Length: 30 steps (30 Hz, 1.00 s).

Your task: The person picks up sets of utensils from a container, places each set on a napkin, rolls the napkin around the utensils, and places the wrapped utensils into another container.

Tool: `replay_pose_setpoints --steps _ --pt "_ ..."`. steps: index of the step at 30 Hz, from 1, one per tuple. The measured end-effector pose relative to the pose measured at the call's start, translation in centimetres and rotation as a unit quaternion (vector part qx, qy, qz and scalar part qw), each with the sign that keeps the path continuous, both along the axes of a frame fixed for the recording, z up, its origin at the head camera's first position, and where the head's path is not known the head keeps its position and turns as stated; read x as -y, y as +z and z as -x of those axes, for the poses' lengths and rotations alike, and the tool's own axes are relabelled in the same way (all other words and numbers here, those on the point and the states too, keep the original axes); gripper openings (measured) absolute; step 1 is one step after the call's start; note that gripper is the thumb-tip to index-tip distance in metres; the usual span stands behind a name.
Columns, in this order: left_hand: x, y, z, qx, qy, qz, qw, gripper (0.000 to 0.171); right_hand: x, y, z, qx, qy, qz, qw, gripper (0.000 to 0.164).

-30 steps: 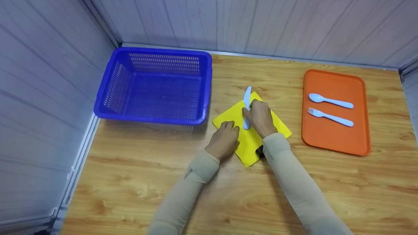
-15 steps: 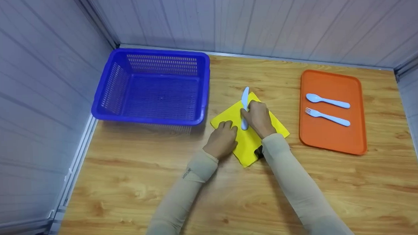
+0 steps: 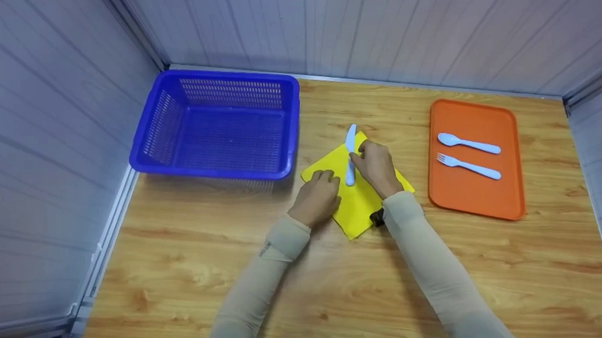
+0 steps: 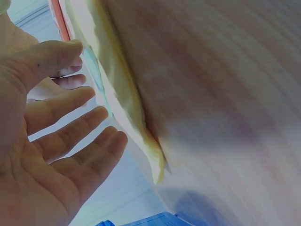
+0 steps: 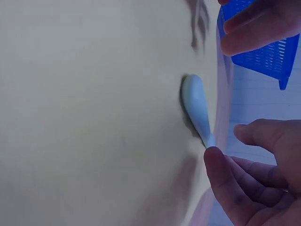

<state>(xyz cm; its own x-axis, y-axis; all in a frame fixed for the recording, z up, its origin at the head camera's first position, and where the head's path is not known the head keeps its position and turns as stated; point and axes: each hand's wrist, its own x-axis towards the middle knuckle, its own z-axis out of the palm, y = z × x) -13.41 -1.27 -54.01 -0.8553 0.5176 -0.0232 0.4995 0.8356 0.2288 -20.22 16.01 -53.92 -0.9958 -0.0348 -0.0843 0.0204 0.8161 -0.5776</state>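
A yellow folded cloth (image 3: 356, 207) lies on the wooden table. On it rests a light blue knife (image 3: 350, 173), blade pointing away from me. My right hand (image 3: 377, 166) is just right of the knife. In the right wrist view its thumb (image 5: 217, 162) is at the knife's neck, overlapping it, with the index finger standing apart. My left hand (image 3: 317, 196) is over the cloth's left corner. The left wrist view shows its fingers (image 4: 70, 127) spread and relaxed beside the cloth's edge, holding nothing.
At the right stands an orange tray (image 3: 475, 197) bearing a light blue spoon (image 3: 470, 143) and fork (image 3: 468, 165). A blue plastic basket (image 3: 215, 174) sits at the back left. Walls (image 3: 376, 38) close the table's back and sides.
The right hand has shifted slightly to the right, uncovering more of the knife's handle. The left hand stays over the cloth. The whole head view has drifted a little.
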Motion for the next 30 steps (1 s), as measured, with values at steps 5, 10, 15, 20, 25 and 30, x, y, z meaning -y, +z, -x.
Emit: replay_pose_setpoints --steps 5,10,15,20,25,30 --pt "-0.6 0.2 0.0 -0.015 -0.008 -0.015 0.9997 0.031 -1.2 0.6 -0.2 -0.035 0.008 -0.011 0.999 0.027" --pt "-1.3 0.1 -0.1 -0.02 -0.01 -0.022 0.9995 0.03 -2.8 0.9 -0.4 -0.049 0.017 -0.024 0.998 0.024" --pt "-2.1 0.0 -0.3 -0.044 -0.021 -0.033 0.9982 0.027 -4.8 1.3 -0.7 -0.046 0.019 -0.051 0.998 0.022" --pt "-3.1 0.0 -0.5 -0.063 -0.033 -0.036 0.9968 0.026 -7.3 1.7 -1.2 -0.038 0.017 -0.062 0.997 0.026" --pt "-4.5 0.2 -0.5 -0.056 -0.047 -0.024 0.997 0.028 -10.0 2.0 -1.9 -0.037 -0.003 -0.066 0.997 0.028" --pt "-6.5 0.5 -0.4 -0.053 -0.059 -0.005 0.9968 0.031 -12.3 2.2 -2.6 -0.032 -0.018 -0.059 0.998 0.028"
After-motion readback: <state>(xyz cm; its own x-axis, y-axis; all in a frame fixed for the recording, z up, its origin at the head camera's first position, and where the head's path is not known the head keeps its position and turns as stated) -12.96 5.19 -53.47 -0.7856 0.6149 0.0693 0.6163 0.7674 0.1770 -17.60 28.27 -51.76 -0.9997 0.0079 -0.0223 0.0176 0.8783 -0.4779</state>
